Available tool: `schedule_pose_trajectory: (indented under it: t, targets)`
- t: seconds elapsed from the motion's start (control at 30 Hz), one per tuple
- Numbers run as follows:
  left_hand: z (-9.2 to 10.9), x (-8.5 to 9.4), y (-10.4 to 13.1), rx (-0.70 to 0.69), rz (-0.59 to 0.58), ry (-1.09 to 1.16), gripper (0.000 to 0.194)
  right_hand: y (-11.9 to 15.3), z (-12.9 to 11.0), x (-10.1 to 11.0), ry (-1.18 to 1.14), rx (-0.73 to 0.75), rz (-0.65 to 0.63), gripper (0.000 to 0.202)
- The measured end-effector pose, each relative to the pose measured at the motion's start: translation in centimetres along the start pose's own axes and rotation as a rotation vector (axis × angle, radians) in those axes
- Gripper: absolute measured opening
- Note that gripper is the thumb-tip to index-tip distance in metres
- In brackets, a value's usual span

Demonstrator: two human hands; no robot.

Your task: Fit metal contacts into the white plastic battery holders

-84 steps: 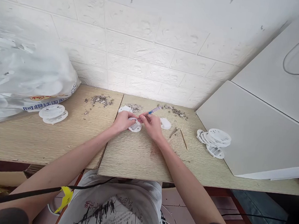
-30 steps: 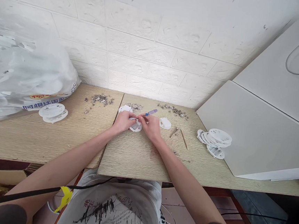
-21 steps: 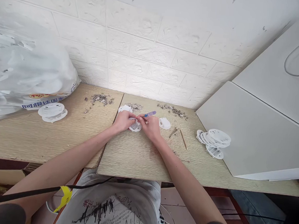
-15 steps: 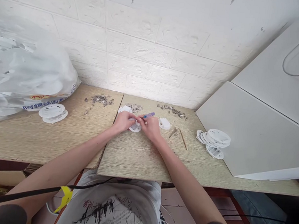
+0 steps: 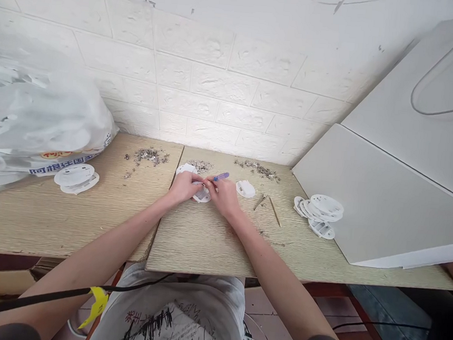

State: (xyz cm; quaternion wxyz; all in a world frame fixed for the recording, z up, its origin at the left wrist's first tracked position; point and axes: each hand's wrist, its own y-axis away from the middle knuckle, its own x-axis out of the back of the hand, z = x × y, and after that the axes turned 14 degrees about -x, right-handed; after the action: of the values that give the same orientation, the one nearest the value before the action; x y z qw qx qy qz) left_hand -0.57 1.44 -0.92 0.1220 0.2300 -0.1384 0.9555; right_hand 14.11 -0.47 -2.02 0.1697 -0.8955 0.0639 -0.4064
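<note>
head view: left hand (image 5: 184,186) grasps a white plastic disc (image 5: 201,195) on the table (image 5: 205,237); right hand (image 5: 223,195) is clenched round a purple screwdriver (image 5: 218,177) touching it.

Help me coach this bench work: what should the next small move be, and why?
Probably keep the left hand pinning the white round part and press the purple-handled tool in the right hand straight in: its tip already meets the part between the fingers.
</note>
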Motion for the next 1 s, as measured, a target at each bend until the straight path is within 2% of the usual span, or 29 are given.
schedule_pose_trajectory:
  t: [0.17,0.27,0.33,0.43,0.53,0.63,0.77,0.9,1.0]
  targets:
    - [-0.6,-0.1,-0.3,-0.049,0.011,0.025,0.027,-0.6,0.6,0.5,-0.433,-0.235,-0.02,0.021]
    - [-0.6,-0.1,-0.3,-0.031,0.029,0.082,0.022,-0.8,0.8,0.8,-0.568,-0.268,0.045,0.021]
    - [-0.4,0.1,-0.2,0.009,0.034,0.181,0.019,-0.8,0.8,1.0,-0.569,-0.23,0.092,0.022]
    - [0.1,0.3,-0.2,0.094,0.034,0.376,0.016,-0.6,0.6,1.2,-0.452,-0.126,0.107,0.027]
    - [0.4,0.6,-0.2,0.139,0.054,0.473,0.015,-0.3,0.4,1.3,-0.314,-0.021,0.067,0.03]
    - [0.3,0.6,-0.3,0.139,0.077,0.479,0.015,-0.1,0.2,1.1,-0.238,0.052,0.003,0.029]
    - [-0.2,0.3,-0.2,0.035,0.093,0.41,0.014,0.0,0.2,0.8,-0.17,0.092,-0.058,0.025]
    - [-0.5,0.0,-0.1,-0.201,0.156,0.133,0.017,-0.1,0.4,0.7,-0.177,0.082,-0.043,0.022]
    - [-0.6,0.0,0.0,-0.286,0.147,-0.011,0.02,-0.1,0.5,0.8,-0.217,0.058,-0.048,0.023]
